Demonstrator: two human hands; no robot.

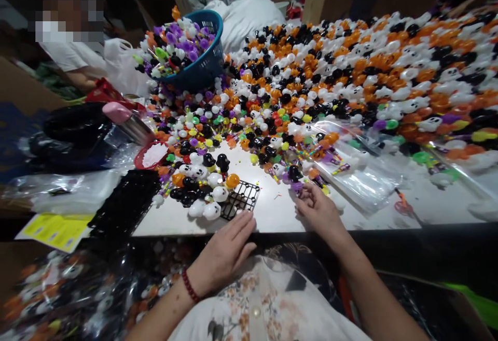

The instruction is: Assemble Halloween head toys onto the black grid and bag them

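Note:
On the white table (274, 206), a black grid tray (243, 196) lies near the front edge, its left part covered by white, black and orange figures. My left hand (229, 245) rests palm down at the grid's near right corner, its fingers stretched out and nothing in it. Right of the grid, my right hand (317, 209) has its thumb and fingers bent together at a purple piece (296, 186). A black figure (294, 172) touches that piece from behind. White ghost figures (212, 210) sit just left of the grid.
A large heap of figures (311, 61) covers the back and right. A blue basket (212, 56) stands behind left. Clear bags (361, 175) and orange scissors (403, 205) lie right. Stacked black grids (124, 201), a red dish (143, 162) and a pink-topped bottle (128, 122) are left. Another person (70, 45) is back left.

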